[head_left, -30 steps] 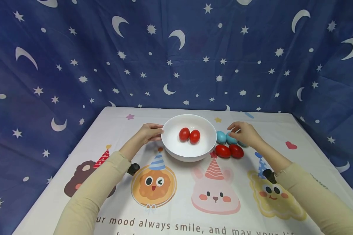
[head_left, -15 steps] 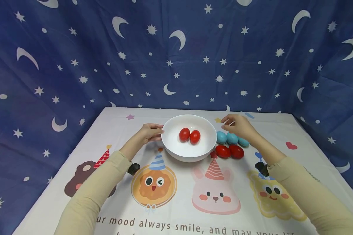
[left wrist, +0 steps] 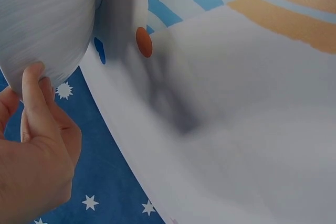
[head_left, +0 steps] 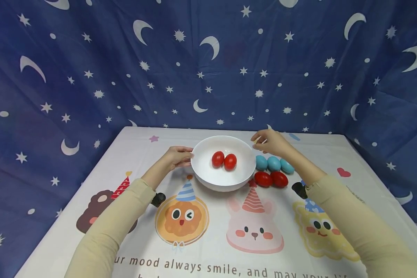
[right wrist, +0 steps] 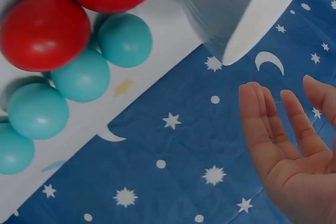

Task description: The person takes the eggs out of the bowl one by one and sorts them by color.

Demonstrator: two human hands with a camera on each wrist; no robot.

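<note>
A white bowl [head_left: 208,180] stands mid-table with two red eggs [head_left: 217,159] lying inside it. My left hand [head_left: 178,157] grips its left rim; in the left wrist view the hand's fingers [left wrist: 35,103] lie against the bowl's outer wall [left wrist: 47,24]. Above the table by the bowl's right rim hovers my right hand [head_left: 272,143], which the right wrist view shows with loosely bent fingers and nothing held. To the right of the bowl lie several blue eggs [head_left: 273,164] in a row, and two more red eggs [right wrist: 44,32] lie in front of them.
The white tablecloth [head_left: 201,231] carries printed cartoon faces and lettering. A dark blue curtain [head_left: 208,77] with moons and stars hangs behind the table's far edge. A black wrist camera [head_left: 299,190] sits on the right sleeve.
My right hand has risen off the blue eggs and moved left and away toward the bowl's far right rim, uncovering the eggs. Left hand and bowl stay put.
</note>
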